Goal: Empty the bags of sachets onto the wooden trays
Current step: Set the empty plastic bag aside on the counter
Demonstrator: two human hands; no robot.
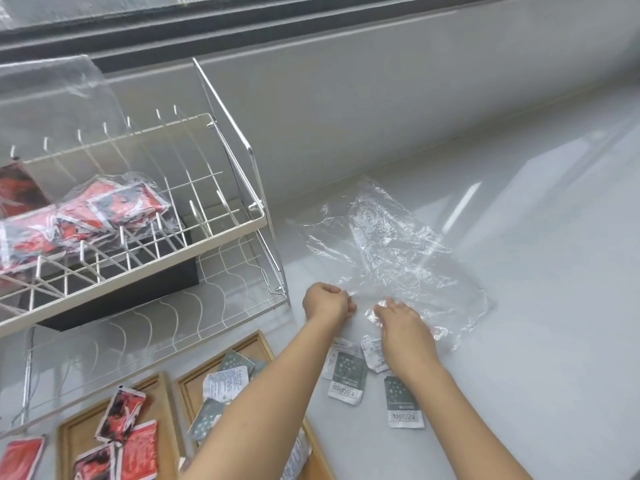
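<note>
Emptied bag flattened on the bench

The clear bag [398, 258] is pinched by the left hand [327, 303] and pressed under the spread right hand [401, 323]; green sachets [348, 374] are spilled beside the wooden tray [194, 386], likely to be gathered.

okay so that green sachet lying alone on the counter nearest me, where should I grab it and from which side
The green sachet lies flat on the counter. Probably pinch its near white edge, coming from above on the right, with the right hand; nothing crowds that side.

Crinkled clear plastic bag [398, 251] on glossy white counter [536, 271]; wooden trays [166, 382]
</note>
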